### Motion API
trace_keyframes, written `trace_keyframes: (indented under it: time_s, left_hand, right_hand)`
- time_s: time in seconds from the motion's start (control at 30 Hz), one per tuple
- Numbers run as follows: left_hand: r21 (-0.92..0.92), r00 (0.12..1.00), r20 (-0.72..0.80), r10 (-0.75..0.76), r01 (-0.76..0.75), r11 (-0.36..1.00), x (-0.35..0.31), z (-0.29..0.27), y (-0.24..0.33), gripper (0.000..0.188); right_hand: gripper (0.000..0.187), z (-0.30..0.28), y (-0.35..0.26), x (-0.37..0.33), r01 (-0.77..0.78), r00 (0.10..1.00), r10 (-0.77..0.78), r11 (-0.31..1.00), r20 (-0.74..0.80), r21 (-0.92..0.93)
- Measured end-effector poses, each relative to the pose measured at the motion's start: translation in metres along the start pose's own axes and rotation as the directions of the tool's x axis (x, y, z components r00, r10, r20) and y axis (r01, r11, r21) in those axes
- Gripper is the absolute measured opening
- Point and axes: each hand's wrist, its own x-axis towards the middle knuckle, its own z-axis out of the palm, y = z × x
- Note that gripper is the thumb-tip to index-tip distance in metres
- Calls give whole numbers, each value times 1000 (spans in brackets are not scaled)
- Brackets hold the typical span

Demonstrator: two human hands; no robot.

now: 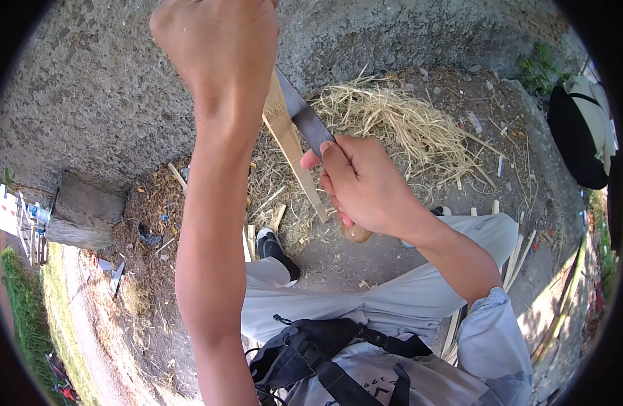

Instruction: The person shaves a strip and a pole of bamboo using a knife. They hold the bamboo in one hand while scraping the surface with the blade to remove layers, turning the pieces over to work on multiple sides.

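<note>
My right hand [359, 176] is wrapped round the handle of a knife [308, 118], with the thumb lying near the base of the blade. The rounded brown butt of the handle shows below my fist. The dark blade slants up and left, its edge lying along a pale flat bamboo strip [284, 128]. My left hand [220, 40] is a closed fist at the top of the view, back of the hand facing me. The strip's upper end runs in behind this hand, which grips it; the fingers themselves are hidden. The strip's lower end tapers down beside my right hand.
Thin pale shavings [399, 122] lie heaped on the ground ahead, against a rough grey wall [108, 88]. A stone block [88, 210] stands at the left. Loose strips [518, 260] lie by my right leg. A black and beige bag [582, 128] is at the far right.
</note>
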Motion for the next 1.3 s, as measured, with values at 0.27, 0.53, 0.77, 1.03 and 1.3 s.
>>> trace_keyframes:
  time_s: [0.27, 0.53, 0.77, 1.03, 1.3]
  left_hand:
    - [-56, 990, 112, 87, -81, 995, 7, -7, -4, 29]
    - [19, 999, 1, 49, -49, 999, -1, 4, -5, 28]
    - [54, 998, 35, 50, -52, 997, 2, 2, -8, 30]
    - [71, 994, -52, 95, -91, 993, 1, 10, -9, 31]
    - [52, 998, -55, 18, -15, 999, 4, 8, -10, 29]
  right_hand:
    - [32, 5, 6, 6, 112, 992, -120, 980, -38, -166]
    - [32, 5, 11, 7, 135, 984, -156, 968, -85, -211]
    - [30, 9, 17, -4, 238, 954, -276, 933, -114, -271]
    - [29, 14, 16, 5, 191, 964, -225, 958, -143, -215]
    - [29, 4, 21, -7, 140, 971, -183, 956, -153, -257]
